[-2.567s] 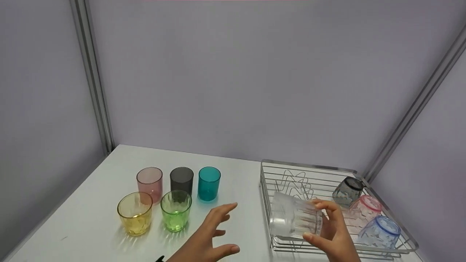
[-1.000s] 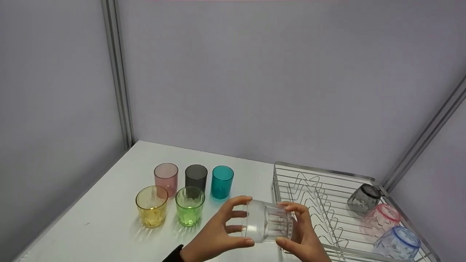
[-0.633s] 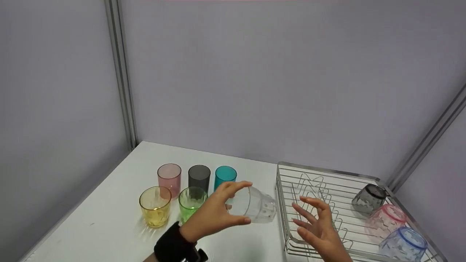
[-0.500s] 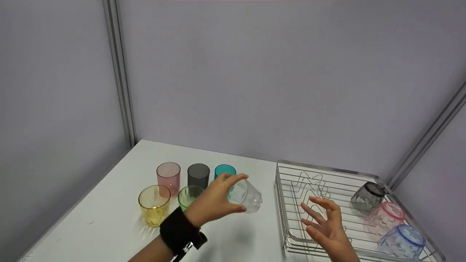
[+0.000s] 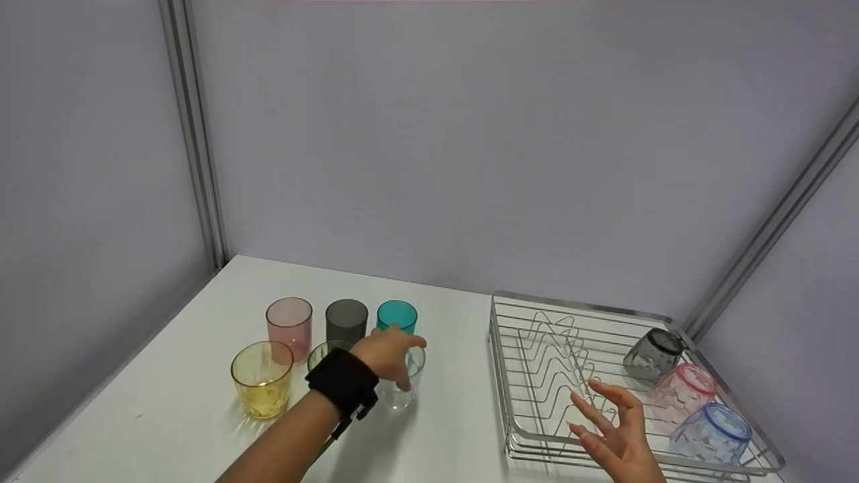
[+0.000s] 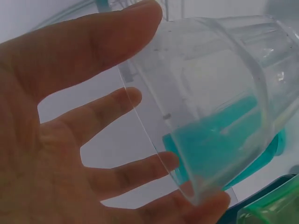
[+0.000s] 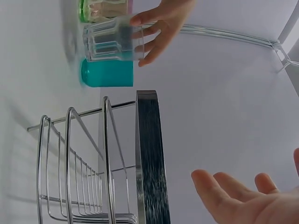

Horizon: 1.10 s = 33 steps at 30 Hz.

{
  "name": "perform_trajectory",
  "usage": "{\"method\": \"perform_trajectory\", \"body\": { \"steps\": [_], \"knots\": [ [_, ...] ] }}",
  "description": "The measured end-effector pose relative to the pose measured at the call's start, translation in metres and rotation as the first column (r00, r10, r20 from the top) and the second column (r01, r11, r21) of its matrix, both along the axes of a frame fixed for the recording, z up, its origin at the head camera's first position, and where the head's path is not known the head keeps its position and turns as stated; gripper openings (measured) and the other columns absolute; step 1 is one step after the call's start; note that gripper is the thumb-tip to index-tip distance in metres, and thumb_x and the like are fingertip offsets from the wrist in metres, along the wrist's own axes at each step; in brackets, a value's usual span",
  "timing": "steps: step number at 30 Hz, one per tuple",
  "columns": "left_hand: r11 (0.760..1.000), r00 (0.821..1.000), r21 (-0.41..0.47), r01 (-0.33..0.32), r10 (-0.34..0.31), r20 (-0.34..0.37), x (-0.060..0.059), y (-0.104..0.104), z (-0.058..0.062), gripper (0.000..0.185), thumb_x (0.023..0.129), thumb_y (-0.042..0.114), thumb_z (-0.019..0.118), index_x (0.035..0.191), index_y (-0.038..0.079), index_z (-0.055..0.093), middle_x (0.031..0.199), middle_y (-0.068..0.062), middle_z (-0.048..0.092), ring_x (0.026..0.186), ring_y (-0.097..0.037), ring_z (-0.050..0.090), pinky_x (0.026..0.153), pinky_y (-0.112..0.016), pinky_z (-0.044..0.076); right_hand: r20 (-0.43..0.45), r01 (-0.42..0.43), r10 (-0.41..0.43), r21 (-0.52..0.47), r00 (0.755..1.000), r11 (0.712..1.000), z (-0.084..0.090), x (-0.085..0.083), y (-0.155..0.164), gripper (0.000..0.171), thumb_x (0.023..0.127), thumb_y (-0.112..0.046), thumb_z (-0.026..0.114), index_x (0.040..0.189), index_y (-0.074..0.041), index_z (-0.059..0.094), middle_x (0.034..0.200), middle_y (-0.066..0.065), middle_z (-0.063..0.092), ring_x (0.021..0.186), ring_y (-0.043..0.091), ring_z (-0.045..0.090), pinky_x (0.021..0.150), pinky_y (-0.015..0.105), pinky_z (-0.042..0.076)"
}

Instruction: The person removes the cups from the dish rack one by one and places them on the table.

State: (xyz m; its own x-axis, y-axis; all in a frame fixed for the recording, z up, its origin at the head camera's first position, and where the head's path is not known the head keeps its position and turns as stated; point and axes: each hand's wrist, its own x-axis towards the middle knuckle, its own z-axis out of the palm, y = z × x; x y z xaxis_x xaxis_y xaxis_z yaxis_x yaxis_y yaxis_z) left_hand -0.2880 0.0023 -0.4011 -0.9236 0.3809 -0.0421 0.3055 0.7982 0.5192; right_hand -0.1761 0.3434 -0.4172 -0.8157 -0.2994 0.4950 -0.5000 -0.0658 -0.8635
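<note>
My left hand (image 5: 388, 355) grips a clear drinking glass (image 5: 400, 397) by its rim, thumb on one side and fingers spread on the other. The glass is mouth up, low over the white table, in front of a teal tumbler (image 5: 396, 314) and to the right of a green glass (image 5: 323, 351), which my wrist partly covers. In the left wrist view, the teal shows through the clear wall of the glass (image 6: 210, 79). My right hand (image 5: 623, 436) holds nothing; its fingers are spread loosely above the near side of a wire dish rack (image 7: 152, 158).
Also on the table (image 5: 168, 429) stand a yellow glass (image 5: 263, 386), a pink tumbler (image 5: 290, 330) and a dark grey tumbler (image 5: 346, 323). Along the rack's right side lean a black glass (image 5: 652, 357), a pink-rimmed glass (image 5: 683, 392) and a blue-rimmed glass (image 5: 710, 435). Grey panels enclose the table.
The clear glass passed from my right hand to my left, then moved left and was turned from lying sideways to mouth up beside the green glass. My right hand let go and stayed over the rack.
</note>
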Motion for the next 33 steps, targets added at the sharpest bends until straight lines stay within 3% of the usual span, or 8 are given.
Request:
{"method": "perform_trajectory", "body": {
  "steps": [12, 17, 25, 33],
  "knots": [
    [0.999, 0.998, -0.050, -0.013, 0.016, 0.067, -0.002, 0.003, -0.004, 0.065, 0.066, 0.010, 0.085, 0.126, 0.019, 0.061, 0.146, -0.026, 0.033, 0.130, -0.052, 0.028, 0.085, -0.062, 0.045, 0.056, 0.055, -0.055, 0.005, 0.997, 0.998, -0.011, 0.006, 0.005, 0.057, 0.094, 0.010, 0.039, 0.139, -0.022, 0.022, 0.140, -0.004, 0.019, 0.121, 0.005, 0.050, 0.088, 0.034, 0.052],
    [0.998, 0.999, -0.066, -0.009, 0.012, 0.050, -0.004, 0.005, -0.007, 0.064, 0.065, 0.010, 0.085, 0.124, 0.019, 0.062, 0.143, -0.026, 0.037, 0.126, -0.051, 0.033, 0.080, -0.060, 0.048, 0.063, 0.075, -0.074, -0.007, 0.995, 0.997, -0.012, 0.007, 0.009, 0.057, 0.094, 0.010, 0.041, 0.138, -0.023, 0.024, 0.138, -0.005, 0.021, 0.119, 0.004, 0.052, 0.088, 0.038, 0.052],
    [0.998, 0.997, -0.057, -0.025, 0.029, 0.070, -0.005, 0.007, -0.011, 0.064, 0.066, 0.012, 0.085, 0.124, 0.021, 0.061, 0.141, -0.025, 0.038, 0.124, -0.048, 0.038, 0.080, -0.059, 0.049, 0.058, 0.001, 0.003, -0.067, 0.998, 0.998, -0.016, 0.007, 0.015, 0.064, 0.094, 0.011, 0.038, 0.140, -0.029, 0.019, 0.139, -0.009, 0.028, 0.121, 0.006, 0.051, 0.091, 0.039, 0.050],
    [0.998, 0.997, -0.062, -0.024, 0.028, 0.068, -0.005, 0.006, -0.011, 0.065, 0.066, 0.011, 0.085, 0.125, 0.021, 0.061, 0.142, -0.026, 0.037, 0.126, -0.051, 0.035, 0.082, -0.061, 0.047, 0.083, 0.044, -0.040, -0.054, 0.996, 0.998, -0.013, 0.010, 0.013, 0.062, 0.094, 0.010, 0.039, 0.139, -0.029, 0.019, 0.137, -0.007, 0.026, 0.120, 0.006, 0.052, 0.088, 0.036, 0.052]
  ]
}}
